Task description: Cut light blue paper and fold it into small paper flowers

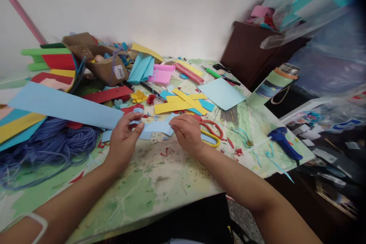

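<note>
A light blue paper piece (pixel 157 126) is seen on the table (pixel 137 194), between the two hands and slightly beyond them, with its long axis running roughly from left to right. Its right end is pinched by the right hand (pixel 187 131), whose fingertips are brought closely together. By the left hand (pixel 126 135), thumb and fingers are curled with a narrow gap; whether paper is held there cannot be told. The long blue strip (pixel 65 103) is extended from the far left to just behind the left hand, so this hand is the nearer one to it. Beside the right hand, red scissor handles (pixel 213 126) are partly seen.
</note>
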`<move>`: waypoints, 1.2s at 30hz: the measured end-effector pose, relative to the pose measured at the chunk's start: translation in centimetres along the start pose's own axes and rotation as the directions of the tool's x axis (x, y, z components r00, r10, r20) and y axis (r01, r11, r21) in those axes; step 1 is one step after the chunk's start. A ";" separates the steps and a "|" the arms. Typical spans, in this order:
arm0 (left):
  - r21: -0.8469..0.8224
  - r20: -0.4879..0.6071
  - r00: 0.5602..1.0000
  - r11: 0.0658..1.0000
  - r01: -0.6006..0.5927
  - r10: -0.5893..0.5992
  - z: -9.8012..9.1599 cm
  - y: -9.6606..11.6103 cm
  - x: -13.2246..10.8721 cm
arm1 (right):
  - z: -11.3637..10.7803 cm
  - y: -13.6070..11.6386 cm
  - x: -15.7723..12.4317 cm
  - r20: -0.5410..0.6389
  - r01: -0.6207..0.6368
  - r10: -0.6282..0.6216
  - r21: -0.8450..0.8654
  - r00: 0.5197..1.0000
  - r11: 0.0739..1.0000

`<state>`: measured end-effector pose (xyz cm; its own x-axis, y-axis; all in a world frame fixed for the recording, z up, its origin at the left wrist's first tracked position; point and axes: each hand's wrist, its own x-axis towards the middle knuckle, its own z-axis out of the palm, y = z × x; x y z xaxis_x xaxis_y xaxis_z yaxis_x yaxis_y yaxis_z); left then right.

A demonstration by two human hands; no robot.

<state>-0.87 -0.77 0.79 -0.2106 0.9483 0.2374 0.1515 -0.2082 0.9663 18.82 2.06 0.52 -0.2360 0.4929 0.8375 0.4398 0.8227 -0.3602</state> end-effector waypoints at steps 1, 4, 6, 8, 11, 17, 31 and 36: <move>-0.151 0.030 0.994 0.982 0.113 -0.110 0.2 0.4 -0.4 | 0.0 0.0 0.0 -0.001 0.020 -0.020 -0.001 1.000 1.000; -0.472 0.283 0.853 0.710 0.522 -0.438 0.9 1.8 -1.4 | 0.0 -0.1 -0.2 0.044 0.059 -0.058 -0.002 0.997 0.998; -0.511 0.351 0.773 0.583 0.632 -0.529 1.2 2.3 -1.7 | 0.0 -0.1 -0.2 0.111 0.051 -0.051 0.003 0.993 0.999; -0.515 0.344 0.773 0.581 0.630 -0.533 1.3 2.3 -1.7 | 0.0 -0.1 -0.2 0.186 0.019 -0.019 0.005 0.982 1.000; -0.498 0.322 0.814 0.644 0.580 -0.484 1.3 1.8 -1.4 | 0.1 -0.2 -0.3 0.244 -0.034 0.033 0.002 0.969 0.999; -0.513 0.277 0.836 0.662 0.546 -0.474 1.5 1.4 -1.5 | 0.6 -0.7 -0.9 0.278 0.056 -0.051 -0.010 0.959 0.998; -0.524 0.314 0.812 0.624 0.580 -0.492 1.8 1.2 -1.7 | 2.1 -0.9 -1.3 0.310 -0.486 0.406 0.251 0.859 0.837; -0.499 0.312 0.834 0.669 0.551 -0.454 2.0 0.9 -1.9 | 2.0 -1.0 -1.1 0.344 -0.592 0.499 0.264 0.795 0.761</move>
<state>1.56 -2.32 0.99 0.0570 0.9605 -0.2722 -0.4964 0.2638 0.8270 16.90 1.21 -0.89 -0.2664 0.9001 0.3448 0.2461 0.4093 -0.8786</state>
